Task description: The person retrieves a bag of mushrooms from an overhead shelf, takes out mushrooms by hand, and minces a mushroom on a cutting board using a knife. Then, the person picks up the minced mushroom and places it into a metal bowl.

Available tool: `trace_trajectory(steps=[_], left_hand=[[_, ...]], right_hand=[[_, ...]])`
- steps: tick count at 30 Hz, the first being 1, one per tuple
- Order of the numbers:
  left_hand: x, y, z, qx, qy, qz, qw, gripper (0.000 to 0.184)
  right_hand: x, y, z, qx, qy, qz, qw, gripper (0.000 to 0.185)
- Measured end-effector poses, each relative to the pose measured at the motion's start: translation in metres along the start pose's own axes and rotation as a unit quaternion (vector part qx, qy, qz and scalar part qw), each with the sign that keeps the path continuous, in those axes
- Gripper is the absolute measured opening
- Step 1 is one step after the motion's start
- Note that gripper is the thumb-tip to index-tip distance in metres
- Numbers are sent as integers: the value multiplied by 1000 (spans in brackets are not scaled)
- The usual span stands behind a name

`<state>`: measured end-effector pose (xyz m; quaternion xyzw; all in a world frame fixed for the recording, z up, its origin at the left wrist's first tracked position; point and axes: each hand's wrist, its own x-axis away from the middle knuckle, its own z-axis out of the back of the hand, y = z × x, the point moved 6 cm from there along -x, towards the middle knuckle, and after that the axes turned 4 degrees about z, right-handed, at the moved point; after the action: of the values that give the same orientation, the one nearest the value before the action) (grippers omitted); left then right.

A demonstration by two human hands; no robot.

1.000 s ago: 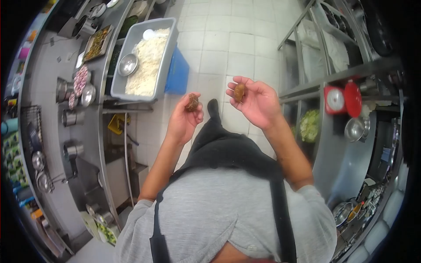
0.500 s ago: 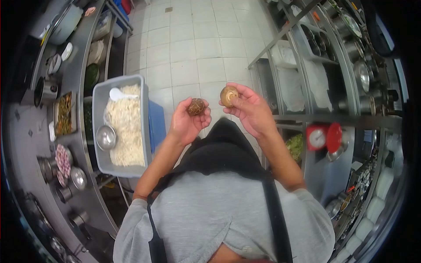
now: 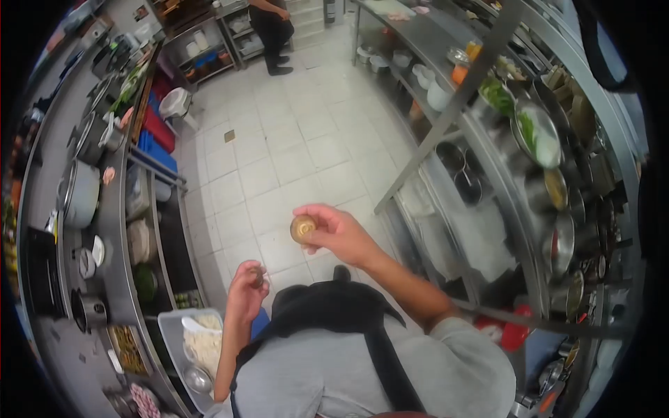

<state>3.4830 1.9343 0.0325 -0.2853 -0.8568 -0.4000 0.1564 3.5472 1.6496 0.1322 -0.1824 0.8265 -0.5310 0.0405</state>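
Between the thumb and fingers of my right hand point(image 3: 338, 235) is a round tan mushroom point(image 3: 302, 228), its underside with the stem facing up. Lower and to the left, my left hand point(image 3: 245, 292) is closed around a dark brown mushroom point(image 3: 258, 276), which shows only partly between the fingers. The two hands are apart, both held over the tiled floor in front of my body. Below my left hand stands a grey bin point(image 3: 167, 334) containing a white crumbly food, a white scoop point(image 3: 195, 324) and a metal bowl point(image 3: 198, 379).
A steel counter point(image 3: 104, 258) with pots and trays runs along the left. Steel shelves point(image 3: 446, 132) with bowls and pans line the right side. Another person point(image 3: 270, 31) stands at the far end, near low shelving. A white bucket point(image 3: 175, 103) is at the back left.
The view has swung up and along the aisle, bringing the other person into sight. My right hand has shifted left in view, and my left hand is lower. Both mushrooms are still held.
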Motion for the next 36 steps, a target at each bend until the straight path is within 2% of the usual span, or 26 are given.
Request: trace_trajectory(steps=[2, 4, 5, 6, 8, 9, 10, 13, 18, 23, 26, 27, 29, 30, 31, 34, 35, 36], left_hand=[[-51, 22, 28, -51, 143, -18, 988, 31], [-85, 38, 30, -43, 164, 7, 986, 30], [-100, 47, 35, -38, 190, 32, 981, 30], [-121, 60, 38, -42, 187, 39, 981, 30], [-174, 82, 57, -171, 264, 118, 942, 30], [-209, 93, 50, -57, 156, 90, 982, 32], [-243, 105, 54, -61, 147, 91, 983, 32], [-347, 174, 14, -120, 146, 48, 981, 33], [-520, 283, -100, -238, 5, 19, 971, 34], [-660, 330, -179, -286, -47, 24, 957, 36], [-737, 334, -187, -359, -51, 18, 932, 37], [-764, 330, -169, -426, -38, 2, 904, 37], [-814, 316, -91, -587, 9, -20, 809, 38], [-847, 298, -1, -622, 80, 47, 778, 33], [-842, 295, 44, -651, 74, 87, 750, 24], [-816, 291, 83, -508, 192, 229, 808, 20], [-817, 290, 78, -471, 222, 249, 816, 19], [-824, 291, 68, -448, 242, 256, 822, 18]], right_hand=[[-43, -103, 21, 5, -30, 183, 983, 46], [-48, -187, 16, -12, -68, 342, 937, 39], [-58, -214, 19, -13, -61, 341, 938, 39], [-67, -243, 13, -28, -124, 365, 922, 33], [-87, -288, 9, -47, -252, 414, 873, 23], [-101, -301, 9, -50, -280, 431, 857, 23], [-119, -311, 11, -49, -272, 446, 851, 23], [-178, -347, 20, -22, -226, 483, 846, 23], [-259, -399, 55, 19, -139, 527, 838, 24], [-335, -443, 137, 29, -124, 535, 835, 30], [-387, -452, 215, 19, -121, 525, 842, 34], [-408, -449, 243, 17, -102, 510, 854, 35], [-451, -445, 306, 1, -43, 451, 892, 38], [-473, -437, 340, -22, -4, 382, 924, 44], [-496, -418, 376, -48, 37, 310, 949, 51], [-575, -335, 488, -161, 102, 153, 970, 51], [-594, -311, 515, -185, 142, 99, 967, 49], [-610, -297, 539, -196, 149, 95, 965, 49]])
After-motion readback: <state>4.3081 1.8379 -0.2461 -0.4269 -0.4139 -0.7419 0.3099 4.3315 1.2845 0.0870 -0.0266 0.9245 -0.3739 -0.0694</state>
